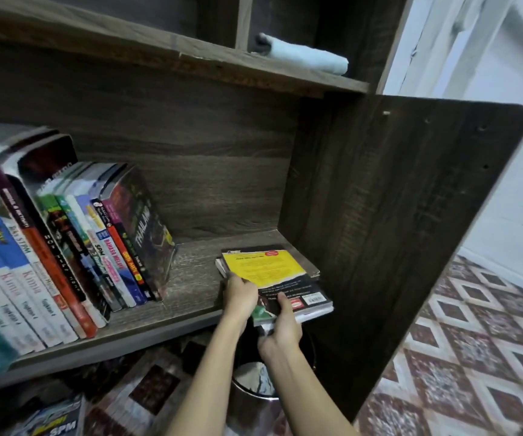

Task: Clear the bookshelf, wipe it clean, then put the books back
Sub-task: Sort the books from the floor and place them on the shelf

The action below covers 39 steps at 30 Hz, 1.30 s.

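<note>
A small stack of books (272, 269) lies flat at the right end of the dark wooden shelf (191, 278), its top cover yellow and black. My left hand (239, 292) grips the stack's left side. My right hand (280, 330) holds its front edge, thumb on the top cover. The stack juts over the shelf's front edge. A row of upright books (74, 256) leans along the left half of the same shelf. A rolled pale blue cloth (307, 56) rests on the shelf above.
The bookcase's side panel (395, 231) stands right beside the stack. Below the shelf sit a round metal bin (254, 385) and more books and magazines (56, 420) on the floor. Patterned floor tiles (474, 341) spread to the right.
</note>
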Each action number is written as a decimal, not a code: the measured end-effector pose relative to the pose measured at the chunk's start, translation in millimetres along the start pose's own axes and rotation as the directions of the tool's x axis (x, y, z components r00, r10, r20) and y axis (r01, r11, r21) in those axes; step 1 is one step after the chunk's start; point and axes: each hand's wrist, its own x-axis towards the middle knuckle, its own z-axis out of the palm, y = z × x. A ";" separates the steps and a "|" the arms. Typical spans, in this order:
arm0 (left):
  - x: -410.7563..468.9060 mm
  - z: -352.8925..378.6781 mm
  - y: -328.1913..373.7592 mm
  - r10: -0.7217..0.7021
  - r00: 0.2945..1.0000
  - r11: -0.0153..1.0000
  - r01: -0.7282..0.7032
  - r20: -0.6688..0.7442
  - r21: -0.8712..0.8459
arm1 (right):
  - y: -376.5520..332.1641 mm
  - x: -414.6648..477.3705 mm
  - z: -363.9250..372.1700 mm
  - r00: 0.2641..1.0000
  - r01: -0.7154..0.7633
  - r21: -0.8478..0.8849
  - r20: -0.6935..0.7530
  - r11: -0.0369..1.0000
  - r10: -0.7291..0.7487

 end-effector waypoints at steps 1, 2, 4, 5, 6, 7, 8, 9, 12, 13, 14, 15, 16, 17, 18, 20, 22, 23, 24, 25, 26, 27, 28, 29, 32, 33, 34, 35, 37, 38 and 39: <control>5.0 1.1 -5.8 0.008 1.000 1.000 -0.009 0.026 0.029 | 0.6 3.3 1.7 1.000 0.012 0.002 -0.014 1.000 -0.012; 9.3 2.8 -12.0 0.018 0.998 0.999 -0.020 0.057 0.041 | 1.0 8.3 2.9 1.000 0.019 0.012 -0.018 1.000 -0.019; 3.6 1.0 -14.5 0.045 0.990 0.997 -0.052 0.131 0.049 | 0.2 15.9 5.7 0.999 0.031 0.023 -0.009 0.999 -0.031; -3.2 -0.9 -12.4 0.059 0.985 0.996 -0.068 0.163 0.052 | -0.7 20.3 6.9 0.999 0.037 0.002 -0.019 0.999 -0.037; -9.9 -2.5 -10.6 0.069 0.979 0.996 -0.079 0.193 0.043 | -1.6 23.7 7.8 0.998 0.048 -0.024 -0.028 0.999 -0.048; -14.5 -3.6 -8.9 0.070 0.974 0.997 -0.078 0.216 0.027 | -2.7 27.4 8.3 0.997 0.064 -0.049 -0.039 0.997 -0.066; -16.2 -3.0 -8.7 0.074 0.971 0.997 -0.077 0.227 0.005 | -3.8 31.9 8.2 0.996 0.073 -0.061 -0.050 0.995 -0.076; -16.8 -3.8 -9.3 0.069 0.973 0.998 -0.068 0.220 -0.012 | -5.8 32.7 8.9 0.995 0.071 -0.090 -0.063 0.993 -0.077; -11.4 -2.5 -13.1 0.035 0.984 0.998 -0.025 0.174 -0.061 | -17.1 33.2 5.3 0.975 0.024 -0.336 -0.202 0.942 -0.097; -9.8 -1.4 -14.3 0.026 0.985 0.998 -0.015 0.168 -0.064 | -23.2 31.6 2.7 0.960 0.041 -0.465 -0.226 0.884 -0.164; -9.5 -0.8 -14.0 0.017 0.988 0.997 -0.005 0.156 -0.077 | -30.0 30.6 0.3 0.940 0.089 -0.600 -0.214 0.795 -0.267; -9.8 0.0 -13.8 0.009 0.989 0.997 0.002 0.148 -0.072 | -38.7 29.0 -2.4 0.906 0.147 -0.736 -0.167 0.661 -0.388; -9.0 0.0 -13.9 -0.001 0.991 0.998 0.010 0.135 -0.067 | -47.6 28.8 -4.3 0.859 0.196 -0.852 -0.089 0.485 -0.504; -8.3 0.3 -13.5 -0.008 0.992 0.998 0.016 0.123 -0.061 | -57.5 29.4 -5.5 0.806 0.228 -0.930 0.014 0.289 -0.591; -7.8 0.6 -13.4 -0.020 0.993 0.998 0.027 0.119 -0.057 | -66.5 32.3 -5.2 0.760 0.246 -0.964 0.129 0.098 -0.636; -9.1 2.7 -12.4 -0.036 0.993 0.998 0.041 0.109 -0.043 | -82.1 34.7 -2.3 0.745 0.242 -0.953 0.302 -0.182 -0.595; -12.3 4.8 -10.7 -0.039 0.996 0.998 0.043 0.080 -0.045 | -89.7 38.2 0.9 0.789 0.233 -0.929 0.354 -0.287 -0.503; -13.8 5.9 -10.8 -0.034 0.998 0.999 0.037 0.062 -0.039 | -90.2 39.1 2.0 0.814 0.232 -0.925 0.354 -0.302 -0.460; -14.6 6.8 -11.4 -0.030 0.999 0.999 0.031 0.045 -0.032 | -88.9 39.3 2.7 0.831 0.236 -0.923 0.354 -0.304 -0.429; -14.8 7.6 -12.9 -0.018 0.999 1.000 0.018 0.028 -0.016 | -86.9 38.3 3.1 0.839 0.241 -0.924 0.352 -0.297 -0.414; -14.3 7.8 -14.4 -0.001 1.000 1.000 0.001 0.013 0.004 | -85.3 37.9 3.9 0.836 0.247 -0.922 0.358 -0.297 -0.416; -13.1 8.1 -16.4 0.014 1.000 0.999 -0.014 0.003 0.032 | -84.2 36.9 4.9 0.825 0.253 -0.917 0.371 -0.308 -0.427; -10.7 8.2 -18.7 0.022 1.000 0.998 -0.022 -0.006 0.055 | -83.6 35.8 5.8 0.811 0.258 -0.910 0.387 -0.325 -0.438; -9.8 7.6 -19.0 0.025 1.000 0.996 -0.023 -0.016 0.081 | -83.0 33.5 6.8 0.800 0.265 -0.904 0.400 -0.336 -0.447; -7.4 4.8 -15.9 0.027 0.999 0.983 -0.022 -0.027 0.183 | -82.0 27.9 9.8 0.789 0.246 -0.905 0.395 -0.347 -0.471; -7.3 4.1 -13.3 0.019 1.000 0.985 -0.016 -0.013 0.171 | -84.1 24.4 11.2 0.803 0.235 -0.919 0.367 -0.317 -0.470; -7.8 2.9 -10.6 -0.009 1.000 0.994 0.007 0.017 0.108 | -87.7 25.2 12.5 0.832 0.234 -0.943 0.320 -0.237 -0.452; -11.0 0.4 -6.5 -0.047 0.997 0.999 0.047 0.055 0.009 | -93.0 23.4 13.9 0.874 0.246 -0.964 0.267 -0.105 -0.406; -16.7 -8.1 2.2 -0.109 0.983 0.974 0.135 0.148 -0.182 | -107.2 20.8 14.6 0.951 0.250 -0.944 0.198 0.214 -0.238; -17.9 -13.6 5.2 -0.115 0.975 0.960 0.158 0.189 -0.232 | -113.3 19.5 13.1 0.969 0.237 -0.911 0.198 0.339 -0.146; -19.0 -19.7 8.1 -0.118 0.965 0.946 0.181 0.232 -0.271 | -117.8 18.3 10.6 0.976 0.214 -0.885 0.208 0.414 -0.061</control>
